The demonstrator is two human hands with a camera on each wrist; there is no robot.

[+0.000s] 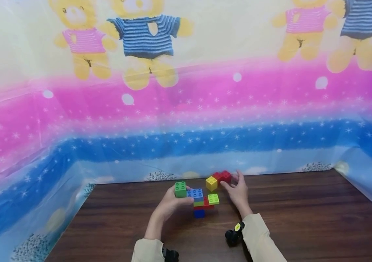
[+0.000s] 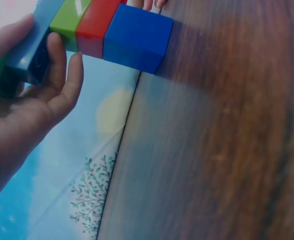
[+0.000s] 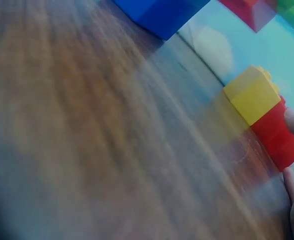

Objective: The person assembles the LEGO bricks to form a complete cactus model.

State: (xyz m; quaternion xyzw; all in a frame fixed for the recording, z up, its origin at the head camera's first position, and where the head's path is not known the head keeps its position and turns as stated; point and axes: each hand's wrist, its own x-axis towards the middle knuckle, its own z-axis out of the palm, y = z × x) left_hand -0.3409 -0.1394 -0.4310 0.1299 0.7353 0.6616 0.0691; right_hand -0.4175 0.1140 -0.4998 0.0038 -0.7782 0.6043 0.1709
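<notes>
My left hand [image 1: 167, 204] grips the blue upper brick [image 1: 195, 193] of a stacked toy-brick build, thumb in front and fingers behind. A green brick [image 1: 180, 189] sits on that brick's left end. Below come a lime layer, a red brick [image 2: 93, 27] and a dark blue base brick [image 1: 199, 213]. A lime brick [image 1: 213, 199] tops the build's right side. Farther back, my right hand [image 1: 239, 193] pinches a red brick [image 3: 278, 136] between thumb and fingers. Beside it is a yellow brick [image 1: 211, 183]; whether they are joined I cannot tell.
The dark wooden table [image 1: 303, 218] ends at a printed curtain [image 1: 205, 142] with bears, close behind the red and yellow bricks. A black wrist camera [image 1: 233, 236] sits by the right sleeve, another [image 1: 171, 255] by the left sleeve.
</notes>
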